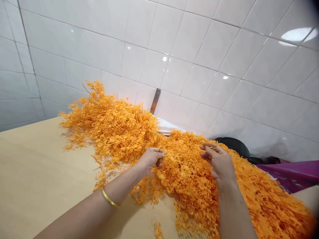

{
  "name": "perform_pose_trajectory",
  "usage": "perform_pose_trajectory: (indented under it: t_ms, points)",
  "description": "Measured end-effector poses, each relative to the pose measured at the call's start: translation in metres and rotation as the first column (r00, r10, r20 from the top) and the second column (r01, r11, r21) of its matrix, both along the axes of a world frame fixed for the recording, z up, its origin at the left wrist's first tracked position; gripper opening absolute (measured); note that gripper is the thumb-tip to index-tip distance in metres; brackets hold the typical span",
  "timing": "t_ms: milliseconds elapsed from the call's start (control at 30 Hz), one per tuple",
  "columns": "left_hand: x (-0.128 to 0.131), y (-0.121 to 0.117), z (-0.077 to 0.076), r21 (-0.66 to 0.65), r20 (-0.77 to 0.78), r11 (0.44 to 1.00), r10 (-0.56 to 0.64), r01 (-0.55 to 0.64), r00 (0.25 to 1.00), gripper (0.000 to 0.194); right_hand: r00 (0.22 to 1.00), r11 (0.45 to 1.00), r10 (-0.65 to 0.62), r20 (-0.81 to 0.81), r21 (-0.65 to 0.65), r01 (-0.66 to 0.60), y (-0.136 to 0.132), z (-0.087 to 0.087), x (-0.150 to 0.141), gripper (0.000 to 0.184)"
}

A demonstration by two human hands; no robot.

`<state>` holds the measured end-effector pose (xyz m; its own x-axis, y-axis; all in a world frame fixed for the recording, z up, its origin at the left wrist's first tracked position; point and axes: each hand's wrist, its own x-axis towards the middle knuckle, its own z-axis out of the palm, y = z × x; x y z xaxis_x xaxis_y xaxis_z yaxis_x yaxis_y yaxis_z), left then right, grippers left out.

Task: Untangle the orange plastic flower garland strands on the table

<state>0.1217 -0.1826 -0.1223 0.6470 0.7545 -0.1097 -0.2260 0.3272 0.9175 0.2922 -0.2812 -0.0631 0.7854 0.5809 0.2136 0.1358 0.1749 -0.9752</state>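
A big heap of orange plastic sprigs lies across the pale wooden table, running from the back left to the front right. My left hand, with a gold bangle on the wrist, is closed on a clump of the orange sprigs near the heap's middle. My right hand hovers over the heap a little to the right, fingers curled and pinching a thin orange piece at its fingertips.
White tiled walls stand close behind the table. A metal bracket sits on the wall behind the heap. A black rounded object and a purple sheet lie at the right. A few loose orange bits lie at the table's front.
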Motion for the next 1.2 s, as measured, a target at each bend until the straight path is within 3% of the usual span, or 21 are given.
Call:
perform_pose_trajectory:
  t_ms: [100, 233, 333, 433, 500, 600, 733, 867, 933, 1033, 1100, 1200]
  points:
    - [-0.001, 0.002, 0.003, 0.000, 0.017, 0.999, 0.042, -0.042, 0.999, 0.008, 0.992, 0.992, 0.113, 0.051, -0.064, -0.110, 0.001, -0.002, -0.002, 0.037]
    - [-0.001, -0.002, 0.004, 0.059, 0.021, 0.994, 0.088, -0.089, 0.996, 0.008, 0.934, 0.947, 0.301, 0.194, -0.176, -0.268, -0.003, 0.001, -0.008, 0.035]
    - [0.001, -0.010, 0.006, 0.174, 0.057, 0.979, 0.098, -0.106, 0.994, 0.014, 0.845, 0.899, 0.410, 0.342, -0.308, -0.312, -0.003, 0.001, -0.023, 0.035]
    - [0.000, -0.015, 0.011, 0.297, 0.099, 0.951, 0.063, -0.090, 0.993, 0.018, 0.714, 0.817, 0.540, 0.446, -0.481, -0.318, 0.001, -0.004, -0.038, 0.029]
    - [-0.002, -0.016, 0.016, 0.350, 0.099, 0.933, 0.050, -0.082, 0.994, 0.020, 0.636, 0.789, 0.584, 0.505, -0.539, -0.296, 0.004, -0.007, -0.042, 0.017]
    - [-0.007, -0.012, 0.022, 0.398, -0.012, 0.917, 0.036, -0.029, 0.999, 0.023, 0.575, 0.825, 0.541, 0.614, -0.521, -0.220, 0.005, -0.007, -0.043, 0.017]
    - [-0.012, -0.006, 0.027, 0.459, -0.201, 0.887, 0.053, 0.046, 0.978, 0.011, 0.477, 0.863, 0.464, 0.746, -0.502, -0.054, 0.001, -0.003, -0.047, 0.011]
    - [-0.014, -0.009, 0.031, 0.416, -0.183, 0.904, -0.027, 0.102, 0.983, 0.007, 0.401, 0.866, 0.433, 0.807, -0.496, 0.064, -0.002, -0.002, -0.057, 0.011]
    - [-0.014, -0.011, 0.032, 0.387, -0.152, 0.912, -0.083, 0.136, 0.985, 0.014, 0.398, 0.876, 0.426, 0.813, -0.480, 0.043, -0.002, -0.001, -0.062, 0.011]
    - [-0.014, -0.012, 0.031, 0.323, -0.105, 0.937, -0.105, 0.134, 0.989, 0.022, 0.451, 0.867, 0.486, 0.749, -0.477, -0.142, -0.003, 0.003, -0.062, 0.014]
    - [-0.014, -0.011, 0.031, 0.276, -0.071, 0.954, -0.100, 0.116, 0.992, 0.024, 0.544, 0.840, 0.538, 0.643, -0.463, -0.284, -0.003, 0.004, -0.056, 0.022]
    - [-0.014, -0.010, 0.032, 0.227, -0.027, 0.969, -0.097, 0.101, 0.995, 0.026, 0.706, 0.855, 0.512, 0.489, -0.371, -0.363, 0.000, 0.002, -0.045, 0.030]
